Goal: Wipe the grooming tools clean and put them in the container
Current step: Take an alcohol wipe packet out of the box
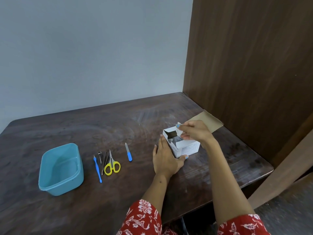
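We're at the prep step: fetching a wipe, no tool cleaned yet. Right hand (194, 132) pinches a white wipe (179, 129) between thumb and fingertips, just above the open white box (183, 146); that grip is closed tight on it. Left hand (166, 158) lies flat against the box's side, fingers straight, steadying it. Tools lie in a row on the worktop (135, 119): blue-handled pick (97, 169), tweezers (104, 162), yellow scissors (112, 164), nail file (128, 152). Blue container (61, 169) stands left of them, holding no tools. Next we'd free the left hand and pick up one tool to wipe.
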A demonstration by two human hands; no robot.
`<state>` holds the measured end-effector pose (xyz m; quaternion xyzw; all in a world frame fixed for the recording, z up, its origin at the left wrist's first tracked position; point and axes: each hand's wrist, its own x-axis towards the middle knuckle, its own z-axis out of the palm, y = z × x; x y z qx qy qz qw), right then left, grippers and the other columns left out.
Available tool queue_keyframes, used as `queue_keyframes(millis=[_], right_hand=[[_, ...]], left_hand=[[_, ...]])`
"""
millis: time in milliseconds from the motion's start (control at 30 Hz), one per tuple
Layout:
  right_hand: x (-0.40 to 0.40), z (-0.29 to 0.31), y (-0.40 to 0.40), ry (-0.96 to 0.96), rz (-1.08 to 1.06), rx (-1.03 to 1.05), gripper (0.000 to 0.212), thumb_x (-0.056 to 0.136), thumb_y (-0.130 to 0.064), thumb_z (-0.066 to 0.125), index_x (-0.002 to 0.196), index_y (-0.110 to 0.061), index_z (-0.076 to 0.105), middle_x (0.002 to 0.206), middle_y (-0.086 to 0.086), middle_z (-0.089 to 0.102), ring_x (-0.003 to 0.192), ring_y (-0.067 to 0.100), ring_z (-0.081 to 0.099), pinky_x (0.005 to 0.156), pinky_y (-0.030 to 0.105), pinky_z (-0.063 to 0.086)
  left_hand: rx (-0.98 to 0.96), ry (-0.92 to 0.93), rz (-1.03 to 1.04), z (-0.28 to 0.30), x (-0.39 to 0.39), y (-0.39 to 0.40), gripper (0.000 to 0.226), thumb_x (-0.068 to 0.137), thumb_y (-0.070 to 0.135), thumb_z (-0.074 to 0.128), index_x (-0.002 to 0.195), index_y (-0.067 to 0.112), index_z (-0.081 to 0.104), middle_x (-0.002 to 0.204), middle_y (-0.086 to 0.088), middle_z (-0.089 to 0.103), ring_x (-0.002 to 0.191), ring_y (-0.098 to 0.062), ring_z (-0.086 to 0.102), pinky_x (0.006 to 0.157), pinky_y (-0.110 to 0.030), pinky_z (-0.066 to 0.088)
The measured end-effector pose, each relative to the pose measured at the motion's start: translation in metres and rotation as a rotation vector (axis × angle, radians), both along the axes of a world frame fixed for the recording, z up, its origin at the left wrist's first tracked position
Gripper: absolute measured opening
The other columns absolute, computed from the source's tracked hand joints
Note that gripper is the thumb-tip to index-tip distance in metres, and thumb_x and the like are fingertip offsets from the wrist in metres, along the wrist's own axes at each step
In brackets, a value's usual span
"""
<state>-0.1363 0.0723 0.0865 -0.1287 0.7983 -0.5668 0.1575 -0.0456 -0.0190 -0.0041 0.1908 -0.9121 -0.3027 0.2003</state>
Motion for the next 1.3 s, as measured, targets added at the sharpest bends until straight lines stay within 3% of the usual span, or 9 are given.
queue_keyframes(millis=[267, 433, 600, 700, 767, 833, 1033, 1167, 1300], right_hand=[[0.006, 0.013, 0.005, 0.269, -0.001, 0.344, 0.01, 0.082, -0.02, 0.063, 0.077, -0.015, 0.071, 0.077, 0.0, 0.067, 0.082, 0.014, 0.06, 0.064, 0.023, 0.044], [0.006, 0.017, 0.009, 0.304, -0.076, 0.133, 0.02, 0.084, -0.001, 0.059, 0.088, -0.019, 0.069, 0.076, -0.002, 0.063, 0.077, 0.012, 0.059, 0.059, 0.013, 0.046], [0.008, 0.007, 0.025, 0.348, -0.873, -0.242, 0.027, 0.087, -0.01, 0.057, 0.113, -0.007, 0.063, 0.099, 0.008, 0.066, 0.088, 0.017, 0.061, 0.068, 0.01, 0.037], [-0.002, -0.008, 0.037, 0.004, -1.062, -0.485, 0.039, 0.091, -0.029, 0.058, 0.12, -0.002, 0.055, 0.108, 0.009, 0.062, 0.101, 0.021, 0.06, 0.078, 0.02, 0.043], [-0.008, -0.011, 0.041, -0.319, -0.975, -0.633, 0.041, 0.092, -0.042, 0.054, 0.113, -0.007, 0.055, 0.095, 0.003, 0.06, 0.091, 0.018, 0.059, 0.072, 0.022, 0.046], [-0.012, -0.009, 0.039, -0.4, -0.848, -0.781, 0.049, 0.09, -0.048, 0.054, 0.12, -0.009, 0.05, 0.101, 0.001, 0.061, 0.093, 0.017, 0.058, 0.078, 0.025, 0.049], [0.01, 0.008, 0.009, -0.046, -0.646, -0.725, 0.027, 0.087, -0.041, 0.061, 0.078, -0.019, 0.074, 0.093, -0.003, 0.072, 0.093, 0.015, 0.063, 0.079, 0.03, 0.049], [0.033, -0.006, -0.003, 0.297, -0.559, -0.553, 0.008, 0.085, -0.022, 0.066, 0.087, -0.02, 0.074, 0.097, -0.002, 0.07, 0.089, 0.001, 0.063, 0.072, 0.006, 0.044], [0.044, -0.023, -0.009, 0.523, -0.39, -0.344, 0.01, 0.08, -0.016, 0.071, 0.086, -0.023, 0.073, 0.109, 0.001, 0.061, 0.097, 0.006, 0.061, 0.077, 0.004, 0.045]], left_hand=[[0.018, -0.013, 0.016, -0.001, -0.001, -0.001, 0.113, 0.068, 0.058, 0.068, 0.148, 0.009, 0.004, 0.157, -0.002, 0.014, 0.144, -0.012, 0.014, 0.117, -0.03, 0.006], [0.02, -0.003, 0.017, -0.001, -0.001, -0.001, 0.114, 0.068, 0.058, 0.069, 0.148, 0.008, 0.005, 0.157, -0.003, 0.016, 0.144, -0.013, 0.015, 0.117, -0.03, 0.007], [0.03, -0.007, 0.002, -0.001, 0.0, -0.002, 0.114, 0.068, 0.058, 0.069, 0.148, 0.009, 0.004, 0.158, -0.002, 0.013, 0.145, -0.012, 0.013, 0.118, -0.03, 0.006], [0.042, -0.022, 0.018, 0.0, -0.001, -0.002, 0.116, 0.066, 0.059, 0.069, 0.148, 0.011, 0.003, 0.158, 0.0, 0.013, 0.144, -0.01, 0.013, 0.119, -0.03, 0.006], [0.044, -0.033, 0.019, 0.0, -0.002, -0.002, 0.117, 0.066, 0.06, 0.07, 0.149, 0.011, 0.003, 0.158, 0.001, 0.012, 0.144, -0.01, 0.013, 0.12, -0.031, 0.006], [0.042, -0.039, 0.019, 0.0, -0.002, -0.002, 0.118, 0.066, 0.06, 0.069, 0.149, 0.011, 0.002, 0.158, 0.001, 0.012, 0.144, -0.009, 0.012, 0.12, -0.03, 0.005], [0.041, -0.02, 0.005, 0.001, 0.0, -0.002, 0.114, 0.068, 0.057, 0.069, 0.148, 0.01, 0.004, 0.157, -0.001, 0.014, 0.144, -0.011, 0.013, 0.118, -0.03, 0.005], [0.05, -0.005, 0.008, 0.0, 0.0, -0.001, 0.115, 0.066, 0.055, 0.071, 0.149, 0.009, 0.005, 0.157, 0.0, 0.015, 0.144, -0.01, 0.013, 0.119, -0.03, 0.006], [0.05, -0.023, 0.0, 0.001, -0.001, -0.001, 0.112, 0.067, 0.053, 0.069, 0.149, 0.011, 0.005, 0.157, 0.001, 0.013, 0.144, -0.008, 0.012, 0.119, -0.03, 0.004]])
